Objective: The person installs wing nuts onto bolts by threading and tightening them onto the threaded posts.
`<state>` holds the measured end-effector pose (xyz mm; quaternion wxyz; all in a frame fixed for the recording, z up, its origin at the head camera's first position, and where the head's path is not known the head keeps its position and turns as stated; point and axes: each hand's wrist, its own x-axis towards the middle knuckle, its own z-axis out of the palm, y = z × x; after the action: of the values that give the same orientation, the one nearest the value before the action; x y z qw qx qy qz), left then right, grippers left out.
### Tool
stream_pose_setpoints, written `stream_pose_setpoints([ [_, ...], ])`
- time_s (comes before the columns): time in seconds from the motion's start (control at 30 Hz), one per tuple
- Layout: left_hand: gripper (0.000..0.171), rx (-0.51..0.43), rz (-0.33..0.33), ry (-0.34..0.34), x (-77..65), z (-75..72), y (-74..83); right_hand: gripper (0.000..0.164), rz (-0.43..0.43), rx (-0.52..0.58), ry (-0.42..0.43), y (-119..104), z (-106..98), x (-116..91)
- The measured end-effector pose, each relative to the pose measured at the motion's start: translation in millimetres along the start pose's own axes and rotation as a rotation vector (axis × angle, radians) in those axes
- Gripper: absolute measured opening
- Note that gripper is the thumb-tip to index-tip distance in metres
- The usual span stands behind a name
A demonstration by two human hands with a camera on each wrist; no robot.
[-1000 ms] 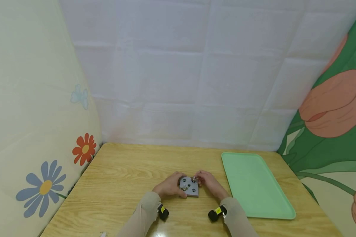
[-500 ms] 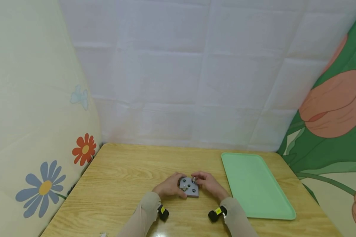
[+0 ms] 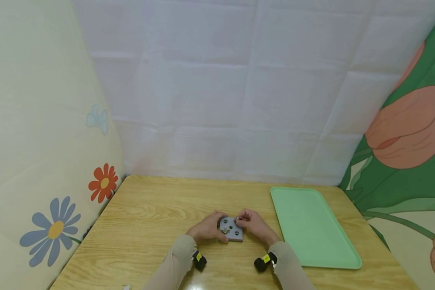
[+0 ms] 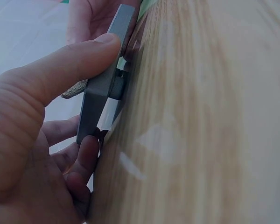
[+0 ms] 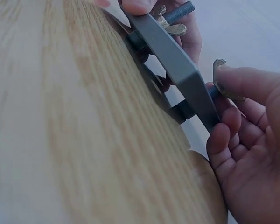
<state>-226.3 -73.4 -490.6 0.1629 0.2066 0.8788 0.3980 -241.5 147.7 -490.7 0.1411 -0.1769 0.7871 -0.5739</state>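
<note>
A small grey metal plate with several holes is held just above the tabletop. My left hand grips its left side, thumb over the near edge and fingers at the far edge. On that side, a wing nut sits on a threaded bolt that sticks up through the plate. At the far right corner my right hand pinches a second wing nut on another bolt. Its thumb presses one wing while the other fingers curl by the plate's edge. Bolt heads show beneath the plate.
A light green tray lies to the right of my right hand on the wood-grain table. A small whitish object is partly visible at the bottom edge. White and flower-patterned cloths surround the table's back and sides.
My right hand's fingers have shifted around the wing nut at the far right corner, opening off it slightly and then closing round it again. The left hand and plate have stayed put.
</note>
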Motion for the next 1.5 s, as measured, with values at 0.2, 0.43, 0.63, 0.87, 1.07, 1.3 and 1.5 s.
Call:
stream_pose_setpoints([
  [0.2, 0.081, -0.001, 0.005, 0.001, -0.5, 0.5, -0.2, 0.007, -0.006, 0.038, -0.011, 2.0, -1.9, 1.4],
  [0.43, 0.082, 0.003, -0.001, 0.007, -0.5, 0.2, 0.2, 0.029, 0.026, 0.137, 0.002, 15.3, -3.2, 9.2],
  [0.63, 0.082, -0.009, 0.003, 0.008, -1.2, -0.3, 1.7, 0.031, 0.017, 0.065, -0.025, 13.3, -2.6, 8.4],
  [0.87, 0.082, -0.017, -0.006, 0.012, -1.2, -0.2, 2.3, 0.033, 0.038, 0.117, -0.035, -3.0, -2.5, 1.0],
  [1.07, 0.083, -0.016, -0.009, 0.007, -1.6, -0.8, 2.6, 0.033, 0.030, 0.139, -0.061, -9.5, -4.4, -1.7],
  [1.3, 0.084, -0.010, 0.007, 0.006, -1.8, -0.8, 1.7, 0.036, 0.022, 0.118, -0.083, 10.3, -6.0, 4.9],
  [1.5, 0.084, -0.009, 0.019, 0.009, -1.1, -0.9, 1.2, 0.035, -0.003, 0.026, -0.070, 14.1, -5.2, 6.8],
])
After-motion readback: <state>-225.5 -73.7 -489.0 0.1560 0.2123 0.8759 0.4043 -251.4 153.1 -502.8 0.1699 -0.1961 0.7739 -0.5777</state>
